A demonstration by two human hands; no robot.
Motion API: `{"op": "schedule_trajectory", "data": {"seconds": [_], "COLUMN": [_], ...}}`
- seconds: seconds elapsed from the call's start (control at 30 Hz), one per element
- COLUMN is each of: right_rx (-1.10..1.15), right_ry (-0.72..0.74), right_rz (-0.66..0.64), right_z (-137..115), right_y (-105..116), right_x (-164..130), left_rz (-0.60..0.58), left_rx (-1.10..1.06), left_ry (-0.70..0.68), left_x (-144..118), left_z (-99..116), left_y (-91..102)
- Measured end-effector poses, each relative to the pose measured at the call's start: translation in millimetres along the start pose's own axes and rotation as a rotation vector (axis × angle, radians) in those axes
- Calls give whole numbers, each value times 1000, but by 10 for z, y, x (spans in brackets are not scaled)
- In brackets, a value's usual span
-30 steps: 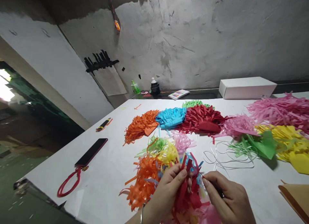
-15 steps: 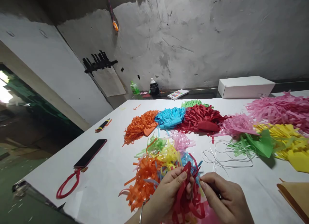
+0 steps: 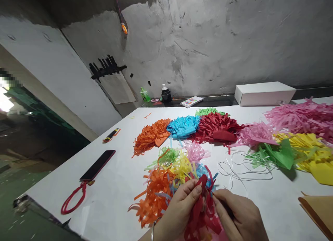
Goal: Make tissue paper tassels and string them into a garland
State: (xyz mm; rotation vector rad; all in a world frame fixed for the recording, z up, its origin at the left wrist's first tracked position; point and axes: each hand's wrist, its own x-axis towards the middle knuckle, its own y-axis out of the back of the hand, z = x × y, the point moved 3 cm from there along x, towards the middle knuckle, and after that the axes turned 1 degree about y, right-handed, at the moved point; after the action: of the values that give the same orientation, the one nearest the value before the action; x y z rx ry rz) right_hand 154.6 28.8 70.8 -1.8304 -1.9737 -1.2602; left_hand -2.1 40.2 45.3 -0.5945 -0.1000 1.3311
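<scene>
A bunch of red fringed paper [image 3: 195, 218] is pinched between the thumb and fingers of my left hand [image 3: 183, 203], its strips hanging below. My right hand [image 3: 240, 213] is closed close beside it, thumb and forefinger pressed together at the right edge of the red strips. What sits between those fingertips is too small to make out. Under and behind my hands lies a bundle of joined fringe tufts: orange fringe [image 3: 153, 196], yellow fringe [image 3: 182, 166], light green fringe [image 3: 168, 156], pale pink fringe [image 3: 195, 151] and blue fringe [image 3: 203, 171].
Behind lie an orange tassel bunch [image 3: 151, 135], a blue one [image 3: 184, 126] and a dark red one [image 3: 218, 126]. White string [image 3: 244, 168] is loose at right, near green paper [image 3: 282, 154]. A phone [image 3: 97, 165] rests left; a white box [image 3: 265, 93] stands by the wall.
My right hand has moved slightly left and down, closer to my left hand and the red fringe. My left hand holds nearly the same place.
</scene>
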Motion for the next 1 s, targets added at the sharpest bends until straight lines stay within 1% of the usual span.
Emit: {"op": "schedule_trajectory", "data": {"seconds": [0.07,0.2,0.27,0.37,0.47,0.53,0.57,0.63,0.73,0.8,0.83,0.93,0.97,1.0], "right_rx": [99,375,474,649,901,1015,1037,1022,946,874,811,608,570,546], "right_ry": [-158,-458,-581,-700,-773,-811,-823,-824,-811,-803,-767,-556,-516,-518], "right_rz": [-5,-128,-172,-269,-439,-514,-528,-512,-485,-432,-380,-221,-180,-143], "right_z": [13,39,81,157,180,174,171,169,157,160,169,249,314,409], "right_y": [-1,-45,-66,-102,-145,-156,-155,-146,-138,-125,-108,-33,-6,26], "right_x": [16,40,43,36,11,-2,-4,5,28,53,76,135,130,107], "left_rz": [5,14,-6,-44,-56,-67,-67,-54,-47,-54,-50,-47,-55,-66], "left_rx": [123,521,653,779,882,915,925,941,965,994,1015,1072,1081,1084], "left_ry": [-39,-219,-279,-313,-364,-392,-402,-410,-415,-436,-453,-489,-490,-487], "left_x": [-22,-85,-109,-124,-128,-135,-140,-156,-180,-192,-195,-203,-205,-204], "left_z": [12,129,187,232,248,250,251,251,232,213,205,186,174,155], "left_y": [17,2,-24,-48,-43,-39,-40,-48,-85,-120,-137,-178,-188,-195]}}
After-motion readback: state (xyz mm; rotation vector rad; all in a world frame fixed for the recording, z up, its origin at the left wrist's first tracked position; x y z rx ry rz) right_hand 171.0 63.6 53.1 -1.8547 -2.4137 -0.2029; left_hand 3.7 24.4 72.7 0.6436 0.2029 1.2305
